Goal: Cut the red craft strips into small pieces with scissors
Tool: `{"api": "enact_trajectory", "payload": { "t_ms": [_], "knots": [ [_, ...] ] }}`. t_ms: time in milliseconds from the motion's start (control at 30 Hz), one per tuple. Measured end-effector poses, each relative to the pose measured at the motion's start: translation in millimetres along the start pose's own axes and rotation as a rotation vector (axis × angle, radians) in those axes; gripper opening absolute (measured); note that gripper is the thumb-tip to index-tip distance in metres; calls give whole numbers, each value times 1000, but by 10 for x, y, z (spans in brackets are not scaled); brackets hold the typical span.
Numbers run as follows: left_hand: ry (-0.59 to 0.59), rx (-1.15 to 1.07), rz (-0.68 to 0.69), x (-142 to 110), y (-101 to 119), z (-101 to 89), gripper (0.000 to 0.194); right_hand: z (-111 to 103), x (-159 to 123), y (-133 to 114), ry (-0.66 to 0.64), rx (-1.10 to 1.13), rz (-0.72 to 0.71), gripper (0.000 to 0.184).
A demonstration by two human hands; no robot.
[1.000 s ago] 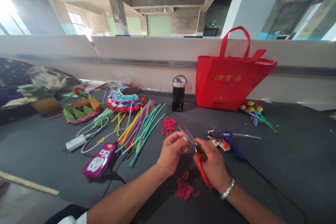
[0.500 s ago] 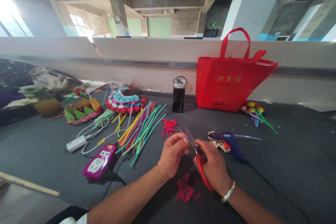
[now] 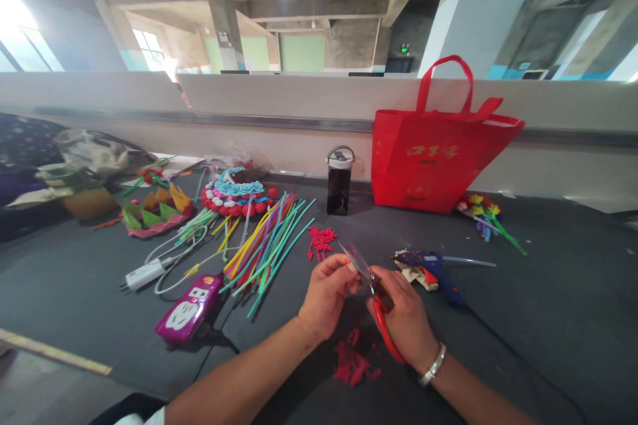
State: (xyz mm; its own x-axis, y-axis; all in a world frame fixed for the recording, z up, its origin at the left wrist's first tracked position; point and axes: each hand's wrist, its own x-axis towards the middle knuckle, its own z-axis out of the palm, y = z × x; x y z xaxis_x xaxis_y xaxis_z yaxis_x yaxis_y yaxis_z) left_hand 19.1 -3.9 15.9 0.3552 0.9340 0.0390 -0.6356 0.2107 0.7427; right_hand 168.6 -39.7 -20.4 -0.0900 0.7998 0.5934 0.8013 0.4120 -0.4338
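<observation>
A pair of scissors (image 3: pixel 383 325) with red handles is in my right hand (image 3: pixel 406 315), its fingers wrapped round the grips. The blades point up and left, across the fingertips of my left hand (image 3: pixel 329 292). Thumb and fingers of that left hand are pinched together beside the blades; whatever they hold is too small and covered to make out. Beyond the fingertips lies a small pile of cut red pieces (image 3: pixel 323 240). Below the hands, dark red scraps (image 3: pixel 350 362) are scattered on the black table (image 3: pixel 279 372).
Right of the hands lies a blue glue gun (image 3: pixel 438 269) with a trailing cord. Coloured pipe cleaners (image 3: pixel 272 246), a purple power socket (image 3: pixel 189 309) and a white charger (image 3: pixel 144 273) are on the left. A black bottle (image 3: pixel 339 186) and a red bag (image 3: pixel 433 166) stand behind.
</observation>
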Motion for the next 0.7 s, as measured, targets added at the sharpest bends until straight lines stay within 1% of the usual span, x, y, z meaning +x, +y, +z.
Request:
{"api": "enact_trajectory", "payload": {
  "t_ms": [200, 367, 700],
  "knots": [
    [-9, -8, -10, -4, -18, 2, 14, -1, 12, -6, -24, -25, 17, 47],
    [0, -23, -22, -8, -33, -2, 15, 1, 9, 0, -6, 4, 0, 45],
    [1, -38, -28, -9, -24, 0, 15, 24, -13, 12, 4, 35, 10, 44]
  ]
}}
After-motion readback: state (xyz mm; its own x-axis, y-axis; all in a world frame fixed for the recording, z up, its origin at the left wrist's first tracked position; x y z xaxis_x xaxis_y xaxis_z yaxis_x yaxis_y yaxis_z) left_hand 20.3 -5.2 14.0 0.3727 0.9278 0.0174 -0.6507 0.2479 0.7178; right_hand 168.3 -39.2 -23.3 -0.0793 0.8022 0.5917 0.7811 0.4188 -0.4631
